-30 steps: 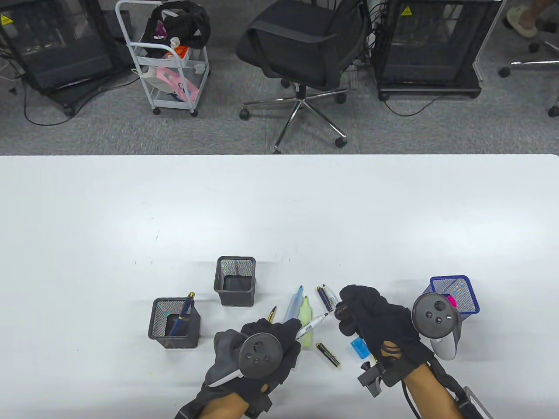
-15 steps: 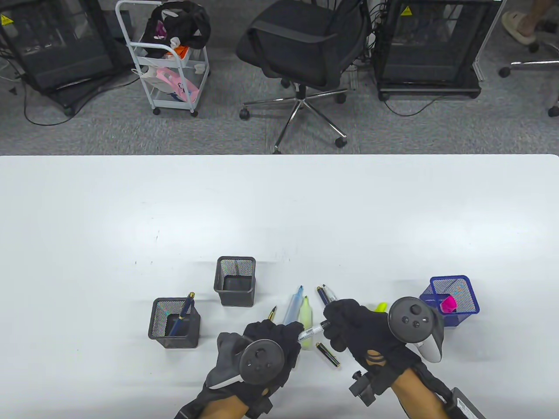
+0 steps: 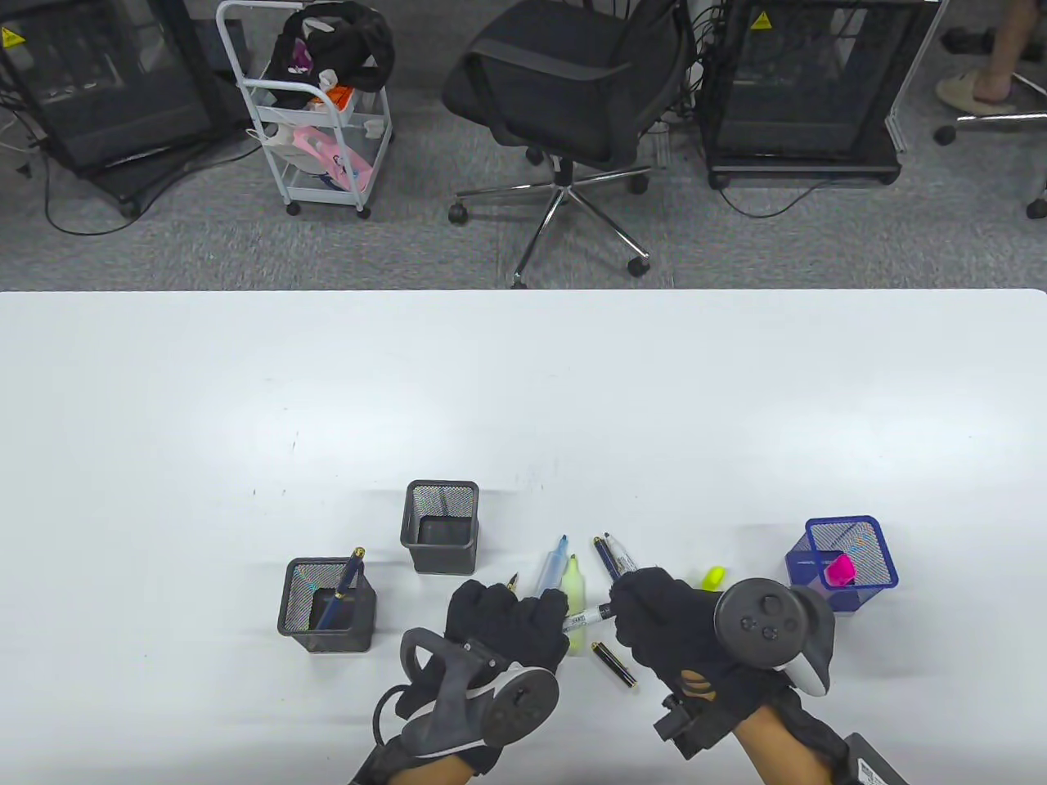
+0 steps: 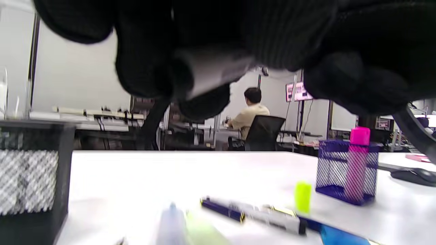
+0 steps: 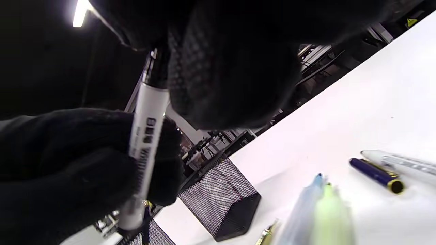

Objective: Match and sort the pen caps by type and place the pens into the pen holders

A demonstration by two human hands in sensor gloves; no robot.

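Both hands are busy w/ one white marker (image 3: pixel 582 619) held above the table, near its front edge. The left hand (image 3: pixel 507 625) has its fingers wrapped round the marker's back end; the right hand (image 3: pixel 662 621) pinches the dark end at the other side, probably pushing a cap on. The cap itself is hidden in the glove, so I can't tell if it is seated yet.

Done so far, judging by how things lie: a blue pen (image 3: pixel 343 585) stands in the front-left black mesh holder (image 3: pixel 325 634), and a pink highlighter (image 3: pixel 840 569) stands in the blue mesh holder (image 3: pixel 879 546) on the right. The second black holder (image 3: pixel 440 556) looks empty (a thin dark line inside may be just a shadow).

Left to do, approx. most of the job:
- blue highlighter (image 3: pixel 553 562) and yellow highlighter (image 3: pixel 574 589), lying side by side, uncapped
- yellow cap (image 3: pixel 714 577) loose near the blue holder
- navy pen and another white marker lying just beside each other (image 3: pixel 615 558)
- dark gold-trimmed piece (image 3: pixel 614 663), likely a pen cap, below the held marker
- small gold-tipped pen part (image 3: pixel 513 580), mostly hidden by the left hand
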